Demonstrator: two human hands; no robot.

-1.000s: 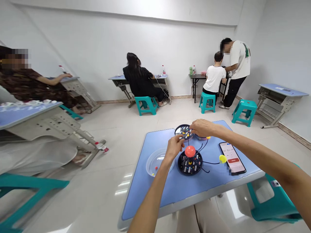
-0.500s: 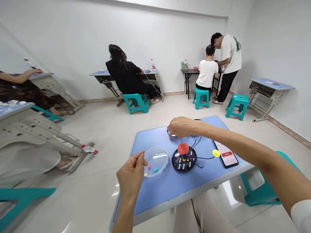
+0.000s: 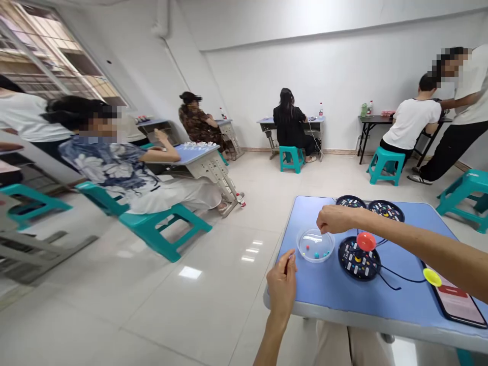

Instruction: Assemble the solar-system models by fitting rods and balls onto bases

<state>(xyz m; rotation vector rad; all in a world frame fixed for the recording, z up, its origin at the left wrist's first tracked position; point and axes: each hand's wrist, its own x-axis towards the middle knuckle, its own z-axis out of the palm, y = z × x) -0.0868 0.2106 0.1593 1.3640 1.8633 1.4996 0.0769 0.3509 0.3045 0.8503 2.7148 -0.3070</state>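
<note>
The blue desk (image 3: 293,300) holds three black discs (image 3: 358,259), one clear dish (image 3: 315,245).

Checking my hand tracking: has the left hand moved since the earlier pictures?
Yes. The left hand has moved away from the round black board, past the clear plastic dish, to the near-left edge of the blue table.

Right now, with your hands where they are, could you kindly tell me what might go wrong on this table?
The right hand hovers beside the clear round plastic dish, so a bump could spill its small beads. The right forearm passes very close to the red ball on the round black board and might knock it. Thin black wires could also snag a hand.
</note>
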